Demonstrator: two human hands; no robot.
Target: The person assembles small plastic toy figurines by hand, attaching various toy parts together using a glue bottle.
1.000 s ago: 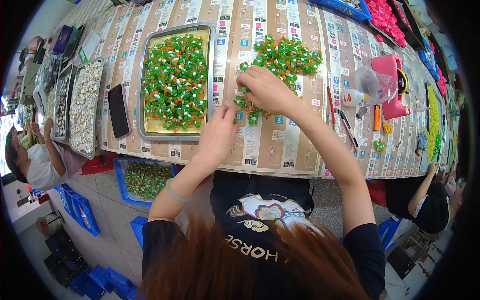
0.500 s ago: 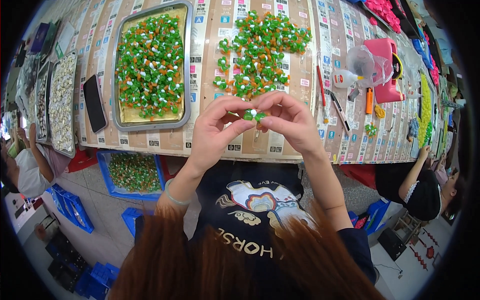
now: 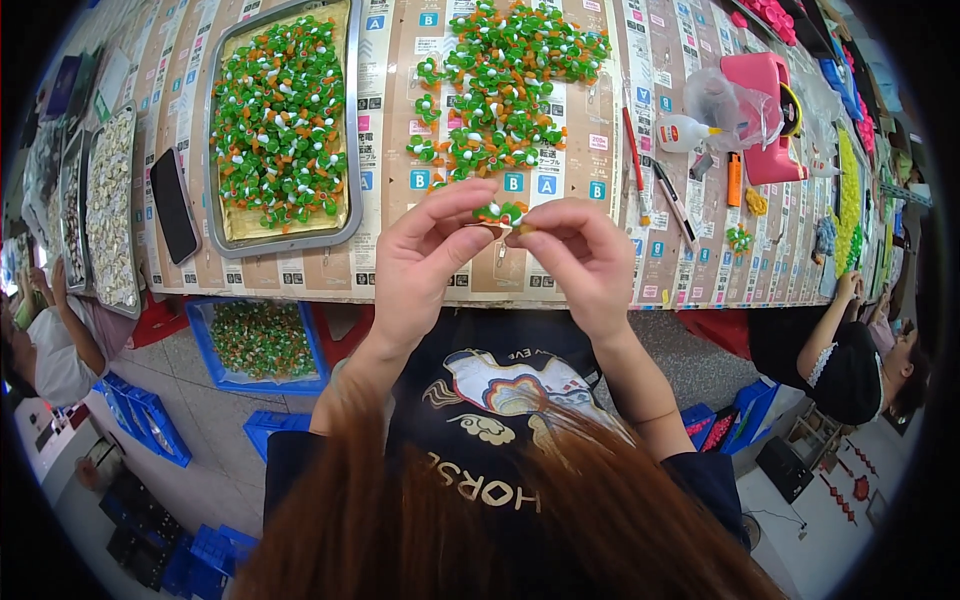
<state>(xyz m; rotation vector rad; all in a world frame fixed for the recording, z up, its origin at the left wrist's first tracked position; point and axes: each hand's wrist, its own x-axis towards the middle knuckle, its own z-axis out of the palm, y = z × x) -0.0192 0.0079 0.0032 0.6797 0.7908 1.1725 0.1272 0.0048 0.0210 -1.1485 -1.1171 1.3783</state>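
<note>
Between both hands is a small green, white and orange plastic piece (image 3: 503,212), held just above the table's near edge. My left hand (image 3: 425,255) pinches its left side with thumb and forefinger. From the right, my right hand (image 3: 588,262) grips it the same way, other fingers curled. Fingertips hide part of the piece. Just beyond the hands a loose heap of similar pieces (image 3: 505,95) lies on the table. To the left, a grey metal tray (image 3: 354,140) lined with yellowish material bears a large pile of like pieces.
A phone (image 3: 175,205) and trays of pale pieces (image 3: 110,210) lie left. On the right are a red brush (image 3: 634,150), a marker (image 3: 676,205), a white glue bottle (image 3: 683,132), an orange lighter (image 3: 735,180) and a pink container (image 3: 750,80). A blue crate (image 3: 205,340) stands below. Co-workers sit either side.
The piece has been turned between my fingertips, and its orange part now shows less clearly. My hands have spread slightly. The whole view has shifted a little, the table things sliding up and left.
</note>
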